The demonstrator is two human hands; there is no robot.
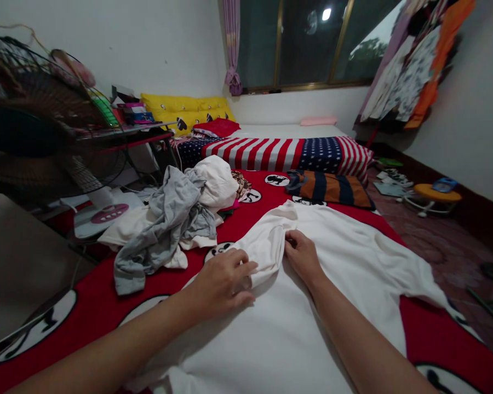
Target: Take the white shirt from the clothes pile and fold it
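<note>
White T-shirt [345,262] spread flat on red bedspread [94,295], filling centre and lower right of the head view. One sleeve [267,241] folded inward over the body of the garment, bunched between both hands.

Left hand [224,282]: palm down, fingers curled loosely, resting on the lower edge of the folded sleeve; fingertips pressing into the fabric, thumb side touching the cloth. Grip not fully closed; pinch between thumb and fingers probably present but hidden under the hand.

Right hand [302,254]: palm down, fingers bent, fingertips pinching the fold of the sleeve near the shoulder seam. Both forearms extending from the bottom edge of the view, lying over the shirt.

Pile of clothes [176,213] just left of the shirt: grey garment draped over white items, apart from both hands. Striped folded garment [332,189] beyond the shirt, near the stars-and-stripes blanket [279,153]. Yellow pillows [184,109] against the far wall. Electric fan [36,137] at far left, beside the bed. Hanging clothes [414,71] at upper right. Window [308,44] behind, dark.
</note>
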